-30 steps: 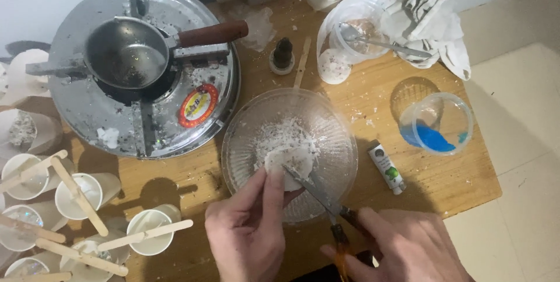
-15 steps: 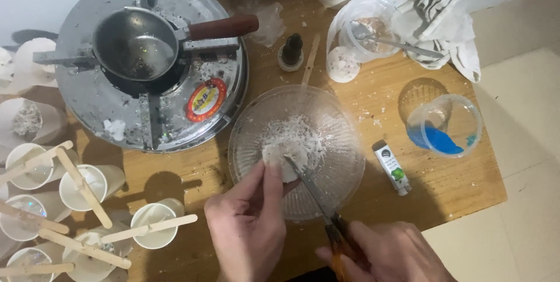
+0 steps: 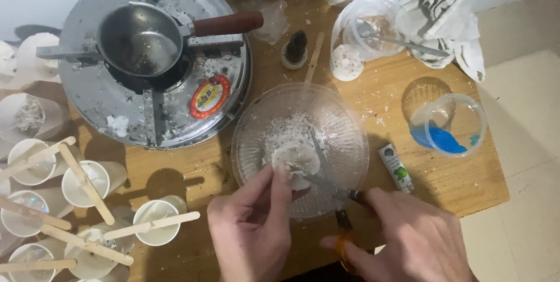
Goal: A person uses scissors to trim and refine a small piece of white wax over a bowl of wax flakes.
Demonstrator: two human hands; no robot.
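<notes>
A clear ribbed glass bowl [image 3: 344, 118] on the wooden table holds white wax flakes and a pale wax lump [image 3: 296, 156]. My left hand [image 3: 252, 223] pinches the near edge of that lump with thumb and fingers. My right hand [image 3: 408, 238] grips orange-handled scissors [image 3: 326, 180] whose blades are spread over the lump inside the bowl.
A round metal stove [image 3: 192, 107] carrying a small pot with a brown handle [image 3: 137, 40] stands at the back left. Several white cups with wooden sticks [image 3: 87, 183] crowd the left edge. A clear cup with blue contents [image 3: 448, 127], a small tube [image 3: 396, 168], plastic containers and a cloth [image 3: 443, 2] lie to the right.
The view shifted slightly. My right hand moved the scissors further over the lump, blades now spread across it. My left hand keeps its pinch on the lump.
</notes>
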